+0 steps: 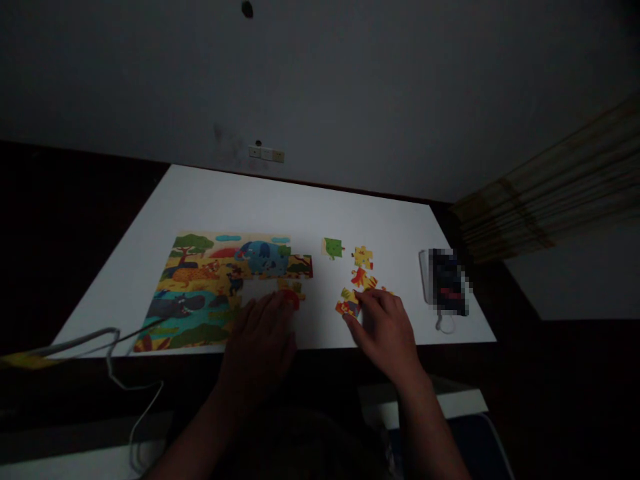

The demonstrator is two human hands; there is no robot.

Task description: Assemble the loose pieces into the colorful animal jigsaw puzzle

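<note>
A partly assembled jigsaw puzzle (200, 273) with animals, a tree and water lies on the left of the table. My left hand (263, 333) rests flat at its lower right, fingers stretched out. Its fingertips touch a loose puzzle piece with red and yellow (290, 297). My right hand (387, 330) pinches a yellow, orange and blue puzzle piece (349, 305) between thumb and fingers, close to the tabletop. Beyond it lie a green piece (333, 248), a yellow piece (363, 257) and an orange-and-yellow piece (364, 279). Something yellow shows partly behind my right knuckles.
A blurred-out dark object, perhaps a phone, (447, 281) with a loop lies at the right of the white table (300, 200). A pale cable (113, 353) hangs over the front left edge. Behind the table, the wall carries sockets (267, 154); a curtain (550, 180) hangs at right.
</note>
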